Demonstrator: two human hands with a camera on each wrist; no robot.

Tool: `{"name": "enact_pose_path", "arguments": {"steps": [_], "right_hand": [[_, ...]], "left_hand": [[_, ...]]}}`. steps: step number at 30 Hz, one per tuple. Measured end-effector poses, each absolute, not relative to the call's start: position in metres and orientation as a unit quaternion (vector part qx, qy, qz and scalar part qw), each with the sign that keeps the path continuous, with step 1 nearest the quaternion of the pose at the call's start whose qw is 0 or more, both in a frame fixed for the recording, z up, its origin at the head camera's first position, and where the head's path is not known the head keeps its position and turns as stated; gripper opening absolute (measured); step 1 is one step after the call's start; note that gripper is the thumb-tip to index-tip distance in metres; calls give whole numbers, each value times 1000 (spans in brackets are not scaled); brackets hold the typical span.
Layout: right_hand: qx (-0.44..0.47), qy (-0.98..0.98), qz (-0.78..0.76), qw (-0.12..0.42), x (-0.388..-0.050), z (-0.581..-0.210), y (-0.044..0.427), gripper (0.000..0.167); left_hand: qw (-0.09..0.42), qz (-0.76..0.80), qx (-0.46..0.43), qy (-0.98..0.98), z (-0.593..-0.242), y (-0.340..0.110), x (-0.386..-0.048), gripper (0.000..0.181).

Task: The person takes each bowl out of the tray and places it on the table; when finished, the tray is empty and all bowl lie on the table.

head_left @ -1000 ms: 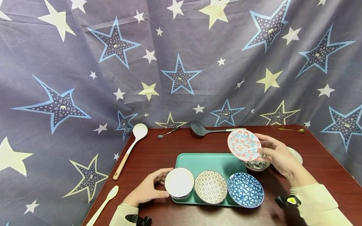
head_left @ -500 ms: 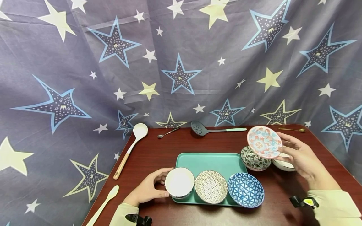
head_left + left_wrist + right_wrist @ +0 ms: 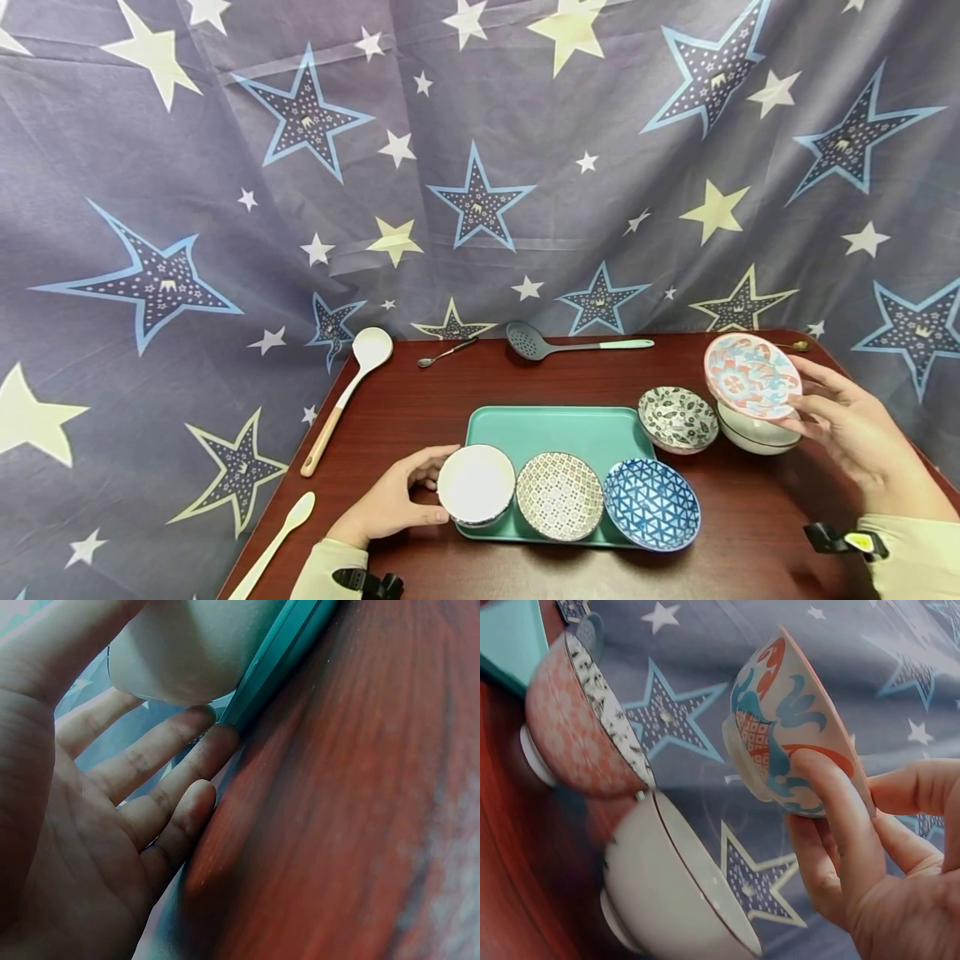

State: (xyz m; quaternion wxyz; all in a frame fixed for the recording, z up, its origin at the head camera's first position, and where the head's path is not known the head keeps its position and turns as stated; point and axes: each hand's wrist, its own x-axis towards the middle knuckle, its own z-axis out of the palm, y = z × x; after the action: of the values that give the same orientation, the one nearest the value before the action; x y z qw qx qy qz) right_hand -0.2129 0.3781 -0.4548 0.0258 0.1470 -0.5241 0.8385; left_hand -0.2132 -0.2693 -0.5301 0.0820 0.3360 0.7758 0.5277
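White bowl [image 3: 756, 433] beneath held pink bowl [image 3: 752, 377]

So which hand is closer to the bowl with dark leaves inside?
Right. The right hand, holding the red-and-blue bowl, is just right of the leaf-patterned bowl; the left hand is far to its left, across the tray.

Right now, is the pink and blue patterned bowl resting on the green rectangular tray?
No, the right hand holds the pink and blue patterned bowl raised, apart from the green tray.
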Motion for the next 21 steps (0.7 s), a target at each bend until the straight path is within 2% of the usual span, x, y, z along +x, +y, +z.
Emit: {"name": "enact_pose_path", "arguments": {"steps": [10,21], "right_hand": [[138,-469,870,53,-206,-468,413,59],[124,-422,891,109,-195,-489,448,61]], "left_hand": [[82,529,336,775,-531,-269,-213,83],[79,527,339,775,-530,-268,-212,83]]}}
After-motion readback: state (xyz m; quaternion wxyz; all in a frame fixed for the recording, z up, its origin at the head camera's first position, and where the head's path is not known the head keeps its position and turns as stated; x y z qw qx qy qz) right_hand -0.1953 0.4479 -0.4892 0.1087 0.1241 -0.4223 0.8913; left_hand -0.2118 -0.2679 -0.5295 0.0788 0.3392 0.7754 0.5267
